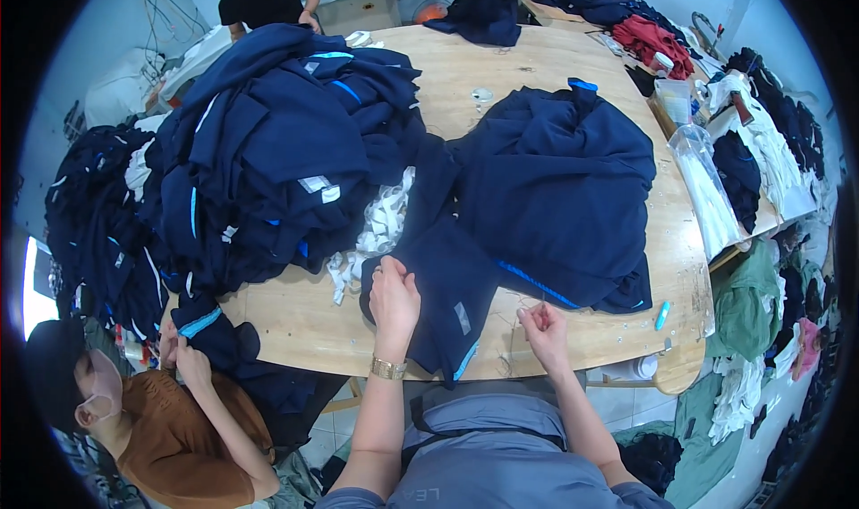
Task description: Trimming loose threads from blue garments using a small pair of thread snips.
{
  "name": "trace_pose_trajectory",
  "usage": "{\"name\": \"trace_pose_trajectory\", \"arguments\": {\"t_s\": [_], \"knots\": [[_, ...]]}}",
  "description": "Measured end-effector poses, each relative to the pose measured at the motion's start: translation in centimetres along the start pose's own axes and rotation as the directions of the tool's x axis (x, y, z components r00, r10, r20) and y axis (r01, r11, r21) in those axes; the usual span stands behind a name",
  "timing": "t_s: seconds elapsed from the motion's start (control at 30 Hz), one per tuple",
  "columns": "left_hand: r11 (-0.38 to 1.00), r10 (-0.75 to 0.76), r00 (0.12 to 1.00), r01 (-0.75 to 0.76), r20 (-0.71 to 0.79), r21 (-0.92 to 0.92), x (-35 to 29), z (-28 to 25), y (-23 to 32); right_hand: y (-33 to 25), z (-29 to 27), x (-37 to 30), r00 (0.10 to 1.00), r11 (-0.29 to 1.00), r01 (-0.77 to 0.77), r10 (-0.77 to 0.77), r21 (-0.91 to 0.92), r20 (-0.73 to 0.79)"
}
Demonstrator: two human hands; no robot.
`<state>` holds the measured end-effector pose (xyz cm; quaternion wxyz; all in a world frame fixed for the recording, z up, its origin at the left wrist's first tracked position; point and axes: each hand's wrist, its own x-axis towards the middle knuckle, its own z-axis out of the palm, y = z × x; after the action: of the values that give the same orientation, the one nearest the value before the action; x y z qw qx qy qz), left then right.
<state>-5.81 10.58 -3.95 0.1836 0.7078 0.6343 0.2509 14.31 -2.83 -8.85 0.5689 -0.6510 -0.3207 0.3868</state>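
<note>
A navy garment piece lies at the table's near edge, with a pale rectangular patch and a light blue strip on it. On its left side my left hand has its fingers closed on the cloth. My right hand is pinched together just right of the piece; what it holds, if anything, is too small to make out. Loose thread bits lie beside that hand. Beyond it rests a heap of navy garments with a blue-edged hem. A small light blue tool lies to the right.
A tall pile of navy garments covers the table's left half, with white scraps at its side. One person handles navy cloth at the left; others work across the table. Clear plastic bags hang along the right edge.
</note>
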Motion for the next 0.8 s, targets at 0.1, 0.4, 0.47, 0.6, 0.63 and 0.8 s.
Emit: {"name": "trace_pose_trajectory", "arguments": {"t_s": [0.1,0.4,0.47,0.6,0.63,0.8], "knots": [[0.999,-0.032,0.999,0.034,-0.037,0.043,-0.1,0.0,-1.4,0.4,0.1,0.1,0.999,0.999,0.03,-0.029,-0.032,0.014],[0.983,-0.118,0.992,0.109,-0.05,-0.151,1.4,0.3,-0.2,-1.7,2.6,-0.2,0.987,0.993,0.054,-0.038,-0.1,0.157],[0.917,0.008,0.996,-0.044,-0.092,-0.397,0.2,0.5,1.8,-2.8,2.5,-0.5,0.99,0.999,-0.04,0.037,0.023,0.137],[0.78,0.287,0.958,-0.247,-0.023,-0.575,-5.5,1.2,5.1,-3.8,3.1,-0.4,0.963,0.883,-0.268,0.241,0.385,0.117],[0.766,0.325,0.946,-0.262,0.002,-0.587,-6.7,1.5,5.2,-4.0,3.5,-0.3,0.943,0.801,-0.324,0.315,0.504,0.106],[0.787,0.387,0.922,-0.309,0.036,-0.534,-10.0,3.0,3.8,-1.5,3.3,0.2,0.965,0.872,-0.257,0.208,0.416,0.161]]}}
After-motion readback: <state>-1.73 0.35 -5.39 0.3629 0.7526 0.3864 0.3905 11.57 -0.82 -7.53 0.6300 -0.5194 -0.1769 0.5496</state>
